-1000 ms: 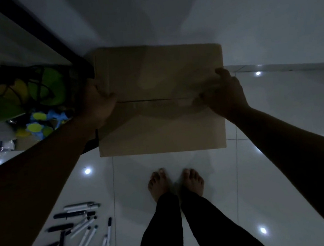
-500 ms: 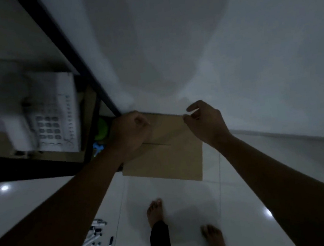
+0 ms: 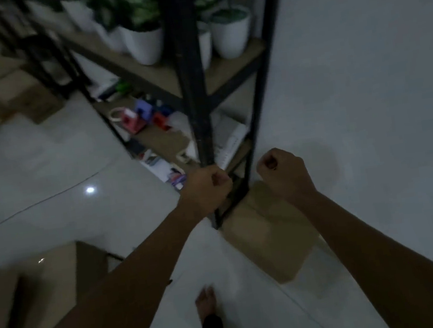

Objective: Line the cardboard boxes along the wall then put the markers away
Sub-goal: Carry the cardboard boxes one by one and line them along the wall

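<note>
Head view: left hand [image 3: 207, 189] and right hand [image 3: 283, 173], fists curled, empty.

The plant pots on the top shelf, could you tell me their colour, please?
White, seen in the head view: plant pots on the shelf.

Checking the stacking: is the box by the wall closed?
Closed, apparently: the cardboard box by the wall shows a flat top, no raised flaps.

hands [image 3: 244, 179] off cardboard box [image 3: 270, 236], now raised, fisted, empty
</note>
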